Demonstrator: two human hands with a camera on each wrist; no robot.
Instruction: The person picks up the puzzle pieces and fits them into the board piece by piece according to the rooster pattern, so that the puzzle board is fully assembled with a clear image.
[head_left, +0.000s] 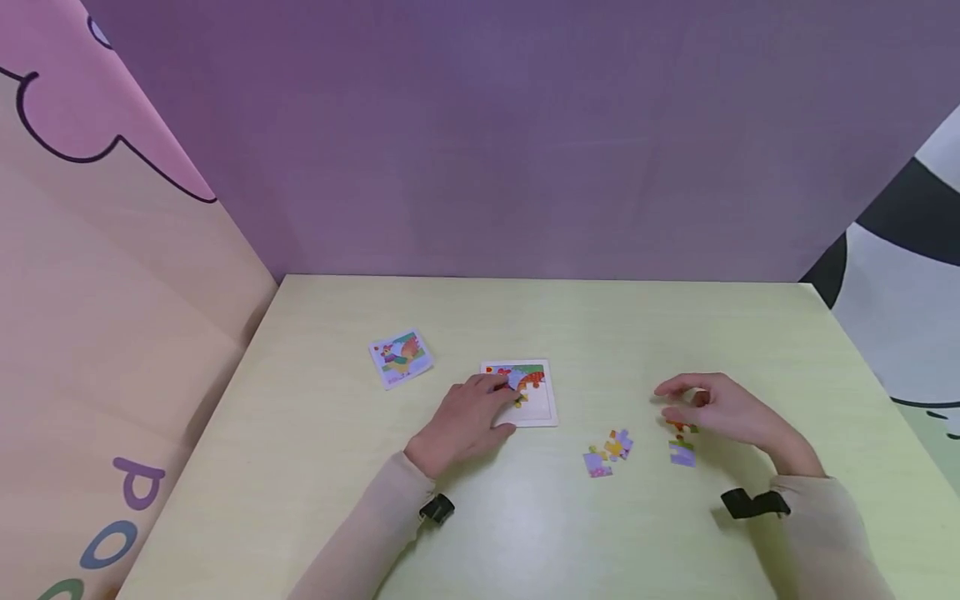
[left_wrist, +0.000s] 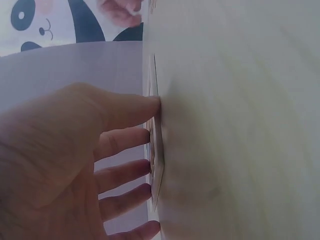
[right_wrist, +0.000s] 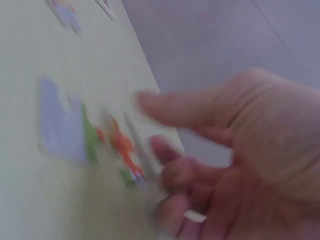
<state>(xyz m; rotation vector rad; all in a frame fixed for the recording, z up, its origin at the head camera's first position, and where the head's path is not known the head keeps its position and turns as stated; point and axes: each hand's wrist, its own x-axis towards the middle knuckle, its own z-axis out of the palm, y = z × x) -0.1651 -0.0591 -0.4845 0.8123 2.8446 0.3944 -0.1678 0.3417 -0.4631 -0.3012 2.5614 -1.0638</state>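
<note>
My left hand [head_left: 465, 421] lies over a white-framed jigsaw puzzle board [head_left: 544, 408], partly filled with a colourful picture along its top. In the left wrist view the thumb [left_wrist: 132, 109] touches the board's edge [left_wrist: 158, 145], and the other fingertips rest on or beside its face. My right hand [head_left: 723, 410] hovers at the right over loose puzzle pieces, thumb and index finger apart. Under it are an orange-and-green piece [right_wrist: 122, 147] and a lilac piece with a green edge [right_wrist: 62, 122], blurred in the right wrist view. Nothing shows between thumb and index finger.
Several loose puzzle pieces [head_left: 598, 464] lie between the hands, in lilac, pink and yellow. A small picture card [head_left: 401, 358] lies at the back left of the pale table [head_left: 315, 467]. A purple wall [head_left: 525, 150] rises behind the table's far edge.
</note>
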